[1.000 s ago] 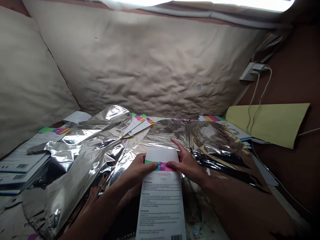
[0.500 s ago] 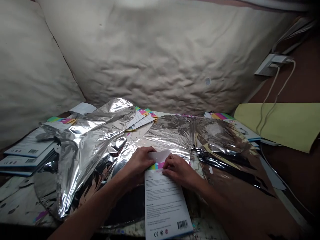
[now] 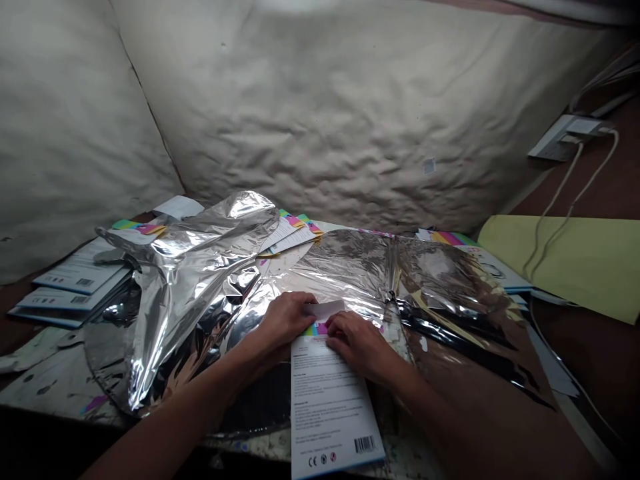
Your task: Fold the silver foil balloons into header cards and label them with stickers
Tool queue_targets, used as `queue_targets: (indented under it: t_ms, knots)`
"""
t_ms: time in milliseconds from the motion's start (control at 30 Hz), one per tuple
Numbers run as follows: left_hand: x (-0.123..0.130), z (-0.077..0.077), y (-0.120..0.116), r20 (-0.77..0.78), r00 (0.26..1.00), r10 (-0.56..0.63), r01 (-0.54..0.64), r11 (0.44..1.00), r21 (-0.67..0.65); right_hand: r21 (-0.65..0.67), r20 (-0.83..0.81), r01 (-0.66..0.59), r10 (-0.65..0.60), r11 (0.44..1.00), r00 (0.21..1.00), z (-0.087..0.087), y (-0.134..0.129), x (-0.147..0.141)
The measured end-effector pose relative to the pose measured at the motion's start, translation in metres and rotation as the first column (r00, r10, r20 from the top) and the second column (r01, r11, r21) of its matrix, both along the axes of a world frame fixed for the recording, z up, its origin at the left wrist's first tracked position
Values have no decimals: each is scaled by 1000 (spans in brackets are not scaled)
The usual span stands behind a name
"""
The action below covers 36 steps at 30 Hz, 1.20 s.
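A white printed packet (image 3: 333,407) with a barcode and a coloured band lies at the front centre, its lower end reaching the table's near edge. At its far end a plain white flap (image 3: 327,309) stands up between my hands. My left hand (image 3: 290,317) is closed on the flap's left side, thumb toward the coloured band. With bent fingers, my right hand (image 3: 353,337) pinches the packet's right upper edge by the flap. Shiny silver foil sheets (image 3: 200,247) spread behind and on both sides of the packet.
Similar packets (image 3: 75,280) are stacked at the left, and more packets (image 3: 290,233) lie behind the foil. Yellow paper (image 3: 565,260) rests at the right below a power socket (image 3: 565,137) with hanging cables. A creased pale sheet (image 3: 310,120) covers the wall behind.
The view has shifted slightly, so the surroundings sit a little further right. The flap looks lower and tilted more toward me; both hands keep nearly the same hold.
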<state>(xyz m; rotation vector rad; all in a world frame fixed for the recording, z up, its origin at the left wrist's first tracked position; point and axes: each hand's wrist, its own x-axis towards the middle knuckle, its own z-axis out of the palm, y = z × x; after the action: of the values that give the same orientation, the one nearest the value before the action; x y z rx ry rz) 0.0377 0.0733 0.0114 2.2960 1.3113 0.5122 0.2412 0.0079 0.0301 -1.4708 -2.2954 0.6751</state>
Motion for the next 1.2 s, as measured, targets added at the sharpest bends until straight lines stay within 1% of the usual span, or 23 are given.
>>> queue_targets:
  t_ms: [67, 133, 233, 267, 300, 367, 433, 500, 600, 700, 733, 800, 833, 900, 967, 1033, 1100, 1200]
  knots:
    - [1, 1, -1, -3, 998, -56, 56, 998, 8, 11, 5, -1, 1, 1000, 1000, 0, 0, 0]
    - [1, 4, -4, -1, 986, -164, 164, 986, 23, 11, 7, 12, -12, 1000, 1000, 0, 0, 0]
    - [-5, 10, -13, -8, 933, -360, 360, 932, 45, 14, -17, 20, -19, 1000, 1000, -2, -1, 1]
    - [-9, 12, -17, -8, 913, -407, 407, 912, 44, 24, -23, 18, -18, 1000, 1000, -3, -1, 1]
    - [-13, 13, -21, 4, 904, -428, 428, 903, 40, 41, -24, 18, -17, 999, 1000, -4, -2, 0]
    - [-20, 13, -28, 73, 909, -410, 409, 912, 32, 91, -8, 13, -12, 996, 1000, -6, -4, -1]
    - [-24, 9, -32, 184, 922, -342, 344, 939, 22, 154, 31, -1, -4, 988, 1000, -5, -6, -4]
    - [-24, 4, -32, 241, 929, -281, 288, 958, 7, 221, 81, -16, -2, 975, 997, -3, -8, -6]
    - [-21, -2, -29, 211, 940, -269, 271, 962, 22, 302, 129, -47, 8, 952, 992, 1, -10, -9]
    - [-21, -2, -29, 170, 934, -313, 305, 950, 74, 335, 136, -78, 33, 939, 990, 2, -9, -8]
    - [-22, -1, -29, 156, 932, -327, 318, 945, 81, 327, 133, -86, 45, 941, 990, 2, -9, -7]
    - [-25, 3, -31, 118, 927, -357, 351, 934, 70, 264, 108, -101, 75, 959, 991, 2, -6, -5]
    - [-27, 5, -31, 98, 923, -371, 368, 928, 55, 211, 81, -99, 83, 973, 993, 2, -4, -4]
    - [-29, 9, -33, 67, 914, -399, 399, 917, 22, 63, 9, -63, 63, 996, 998, 3, 0, -3]
    - [-30, 12, -34, 67, 912, -404, 405, 914, -1, -90, -55, -21, 16, 996, 998, 4, 3, -3]
    - [-28, 12, -35, 103, 930, -352, 355, 935, -3, -184, -76, 4, -18, 983, 997, 4, 5, -4]
    - [-26, 11, -35, 131, 959, -253, 255, 967, -3, -173, -62, 36, -48, 984, 997, 2, 5, -6]
    - [-25, 5, -34, 113, 984, -135, 139, 990, -22, -73, -13, 127, -129, 989, 992, -2, 4, -6]
